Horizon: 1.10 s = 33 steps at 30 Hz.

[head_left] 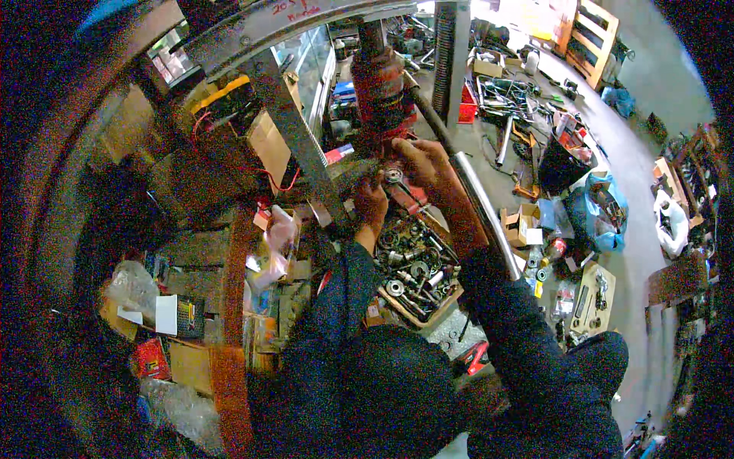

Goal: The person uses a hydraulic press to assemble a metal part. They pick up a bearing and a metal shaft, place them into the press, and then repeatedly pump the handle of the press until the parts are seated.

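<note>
Both hands up at the base of a red cylindrical part (377, 84) mounted on the bench frame, long axis roughly vertical, top end running up toward the steel beam (306, 19), lower end at hand level. Right hand (420, 164) is curled over a small round metal piece (394, 176) just under the cylinder, fingers bent, thumb side toward the part; looks like a loose grip on it, though how tight I cannot tell. Left hand (372, 203) sits just below and left, fingers closed toward the same spot; what it has hold of is hidden behind its knuckles. Directly under both hands: an open tray of bearings and nuts (417, 268) (packed full, mostly silver). A long chrome tube (482, 210) leans diagonally just right of the right forearm, close to it. A slanted grey steel bracket (294, 130) crosses left of the cylinder and crowds the left hand. Small cardboard box (521, 226) and blue plastic bag (604, 214) on the floor, well right.
</note>
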Each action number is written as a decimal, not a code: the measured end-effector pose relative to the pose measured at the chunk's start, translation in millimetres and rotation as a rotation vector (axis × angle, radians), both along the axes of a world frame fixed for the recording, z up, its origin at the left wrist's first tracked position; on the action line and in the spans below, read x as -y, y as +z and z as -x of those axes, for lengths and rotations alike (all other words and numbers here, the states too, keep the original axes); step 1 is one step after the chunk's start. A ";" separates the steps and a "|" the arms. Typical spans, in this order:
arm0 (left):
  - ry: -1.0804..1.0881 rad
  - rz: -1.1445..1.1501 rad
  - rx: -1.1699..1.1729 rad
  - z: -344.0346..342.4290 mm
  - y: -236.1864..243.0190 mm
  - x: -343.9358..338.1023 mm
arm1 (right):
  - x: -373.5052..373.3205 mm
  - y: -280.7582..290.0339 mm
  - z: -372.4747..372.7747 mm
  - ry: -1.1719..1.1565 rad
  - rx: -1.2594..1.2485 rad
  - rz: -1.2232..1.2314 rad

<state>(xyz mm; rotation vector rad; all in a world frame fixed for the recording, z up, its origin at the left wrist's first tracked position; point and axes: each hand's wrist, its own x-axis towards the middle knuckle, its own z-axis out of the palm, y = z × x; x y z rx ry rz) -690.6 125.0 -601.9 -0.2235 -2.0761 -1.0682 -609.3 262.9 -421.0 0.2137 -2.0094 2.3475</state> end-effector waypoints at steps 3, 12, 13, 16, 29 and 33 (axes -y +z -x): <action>-0.060 0.009 0.095 12.7 -11.4 1.4 | 10.7 -3.8 14.9 -0.312 -0.404 -0.340; -0.095 -0.040 0.002 13.8 10.2 -24.7 | 0.6 -0.4 23.9 -0.472 -0.714 -0.698; -0.063 -0.006 -0.071 13.2 11.8 -27.4 | 0.7 1.9 22.9 -0.470 -0.804 -0.689; -0.026 0.054 -0.126 9.7 10.3 -16.2 | 14.1 -2.1 26.4 -0.432 -0.652 -0.668; -0.415 -0.209 0.050 5.2 13.9 -38.3 | -83.1 -32.9 -98.7 -0.676 -0.930 -0.825; -0.233 0.101 0.051 9.9 18.6 -33.7 | -108.5 21.6 -123.0 -0.293 -1.172 -0.555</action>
